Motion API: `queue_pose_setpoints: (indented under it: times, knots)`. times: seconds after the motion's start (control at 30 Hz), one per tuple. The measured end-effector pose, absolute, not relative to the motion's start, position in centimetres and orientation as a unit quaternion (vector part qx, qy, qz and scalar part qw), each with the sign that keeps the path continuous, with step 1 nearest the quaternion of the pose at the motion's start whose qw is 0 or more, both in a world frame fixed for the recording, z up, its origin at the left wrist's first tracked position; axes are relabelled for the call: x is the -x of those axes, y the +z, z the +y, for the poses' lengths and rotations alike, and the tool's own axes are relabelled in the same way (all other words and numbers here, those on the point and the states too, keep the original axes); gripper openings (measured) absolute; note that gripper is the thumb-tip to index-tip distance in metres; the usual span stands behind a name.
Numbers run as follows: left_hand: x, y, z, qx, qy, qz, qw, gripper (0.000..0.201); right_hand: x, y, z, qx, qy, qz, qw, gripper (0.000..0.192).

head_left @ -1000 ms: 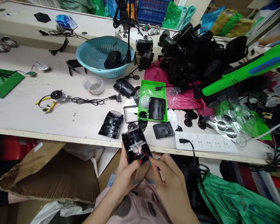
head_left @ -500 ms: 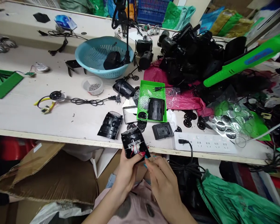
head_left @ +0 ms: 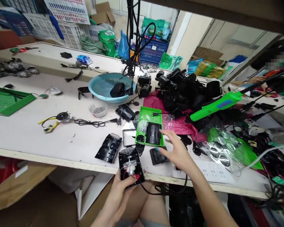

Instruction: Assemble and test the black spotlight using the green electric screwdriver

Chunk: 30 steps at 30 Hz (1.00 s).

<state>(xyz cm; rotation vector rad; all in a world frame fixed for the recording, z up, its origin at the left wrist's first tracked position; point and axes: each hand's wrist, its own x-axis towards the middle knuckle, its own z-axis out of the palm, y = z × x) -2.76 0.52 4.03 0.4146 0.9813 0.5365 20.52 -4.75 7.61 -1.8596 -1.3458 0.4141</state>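
Head view: I am gripping the black housing (head_left: pixel 130 166) in my left hand (head_left: pixel 123 192), fingers clamped around its lower end, open face up, long axis pointing away toward the bench. My right hand (head_left: pixel 178 151) is hovering, fingers spread, beside the square black cover (head_left: pixel 158 155). Likely risk: that one-handed grip is letting the housing tip, straining its red wires (head_left: pixel 126 171).

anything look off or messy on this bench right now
Yes. The black housing in the left hand is open, its red wires bare. Black discs lie scattered loose by the green tray, near the right hand. A heap of black parts sprawls over the pink bag.
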Motion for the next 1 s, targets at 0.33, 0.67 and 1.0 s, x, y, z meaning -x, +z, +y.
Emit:
queue_pose_setpoints:
  times: [0.33,0.67,1.0]
  knots:
    - [3.9,4.9,0.4,-0.182,0.240,0.371,0.879,0.061,-25.8,4.9,1.8,0.724,0.202,-0.601,0.271,0.091]
    - [4.1,4.2,1.3,-0.054,0.263,0.303,0.914,0.026,-17.7,12.8,-5.7,0.641,0.303,-0.621,0.334,0.101]
    - [3.3,5.2,0.6,-0.113,0.248,0.347,0.898,0.058,-14.2,11.2,-5.3,0.643,0.303,-0.663,0.235,0.103]
